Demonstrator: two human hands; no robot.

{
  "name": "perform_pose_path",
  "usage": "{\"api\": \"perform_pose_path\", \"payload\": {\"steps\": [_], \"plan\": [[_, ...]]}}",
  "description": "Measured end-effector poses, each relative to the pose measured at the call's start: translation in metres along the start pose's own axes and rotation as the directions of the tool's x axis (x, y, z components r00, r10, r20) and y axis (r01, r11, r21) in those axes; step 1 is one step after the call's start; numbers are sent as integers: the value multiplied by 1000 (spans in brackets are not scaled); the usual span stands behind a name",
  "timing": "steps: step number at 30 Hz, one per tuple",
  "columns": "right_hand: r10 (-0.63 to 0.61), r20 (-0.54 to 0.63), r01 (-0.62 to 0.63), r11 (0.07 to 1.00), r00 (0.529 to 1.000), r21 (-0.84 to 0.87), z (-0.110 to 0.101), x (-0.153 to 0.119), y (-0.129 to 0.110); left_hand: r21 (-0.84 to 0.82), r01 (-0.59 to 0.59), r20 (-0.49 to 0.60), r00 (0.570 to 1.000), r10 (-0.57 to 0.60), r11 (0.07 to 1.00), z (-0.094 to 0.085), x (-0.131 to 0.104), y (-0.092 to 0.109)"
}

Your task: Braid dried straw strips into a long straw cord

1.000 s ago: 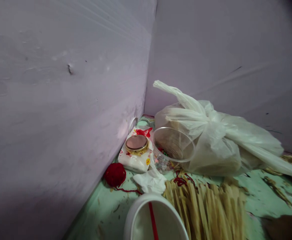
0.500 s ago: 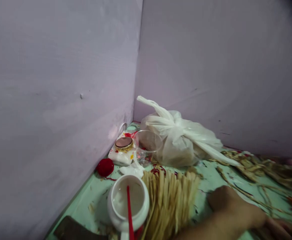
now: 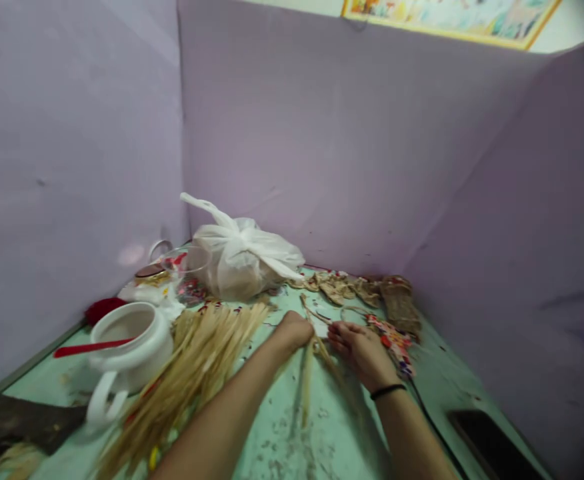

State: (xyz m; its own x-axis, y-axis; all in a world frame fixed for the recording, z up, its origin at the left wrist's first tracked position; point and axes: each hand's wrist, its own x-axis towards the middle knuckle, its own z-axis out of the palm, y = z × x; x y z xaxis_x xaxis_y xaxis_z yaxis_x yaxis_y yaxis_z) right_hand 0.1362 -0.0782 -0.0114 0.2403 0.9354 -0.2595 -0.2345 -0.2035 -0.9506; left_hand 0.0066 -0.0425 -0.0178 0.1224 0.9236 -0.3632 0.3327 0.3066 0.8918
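My left hand (image 3: 295,331) is closed over the upper part of some pale dry fibre strips (image 3: 306,387), which hang down across the green table. A thin twisted cord (image 3: 304,303) sticks up beyond its knuckles. To its right, my right hand (image 3: 361,350) has its fingers stretched out toward the left, with a black band at the wrist; I see nothing gripped in it. One darker strip slants down between the two hands, and its contact with the right fingers cannot be made out. Beside my left forearm lies a thick bundle of straw-coloured strips (image 3: 202,353).
Left: a white mug (image 3: 145,357) with a red stick across it, a dark blade (image 3: 32,420) and red yarn (image 3: 105,310). Behind stand a clear cup and a tied white plastic bag (image 3: 245,260). Right: brown woven pieces (image 3: 399,307), a colourful beaded item (image 3: 395,343) and a phone (image 3: 492,443).
The view has swung right and shows more of the table. Both hands are now near the middle; earlier, a blurred hand and arm showed at the lower right.
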Motion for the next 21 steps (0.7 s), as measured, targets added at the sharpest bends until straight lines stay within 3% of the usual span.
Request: {"api": "perform_pose_path", "payload": {"steps": [5,12,17,21], "plan": [[53,24,-52,997,998,-51,6,4,2,-80,1,94,996,7,997,-5,-14,6],[153,248,-80,956,957,-283,31,10,1,-63,-8,148,989,17,998,-7,-9,4],[176,286,-41,905,942,-422,28,11,-3,-46,-16,192,981,25,999,-12,-10,5],[107,219,22,857,970,-516,28,14,-1,32,-62,204,977,55,998,-17,-13,8]]}}
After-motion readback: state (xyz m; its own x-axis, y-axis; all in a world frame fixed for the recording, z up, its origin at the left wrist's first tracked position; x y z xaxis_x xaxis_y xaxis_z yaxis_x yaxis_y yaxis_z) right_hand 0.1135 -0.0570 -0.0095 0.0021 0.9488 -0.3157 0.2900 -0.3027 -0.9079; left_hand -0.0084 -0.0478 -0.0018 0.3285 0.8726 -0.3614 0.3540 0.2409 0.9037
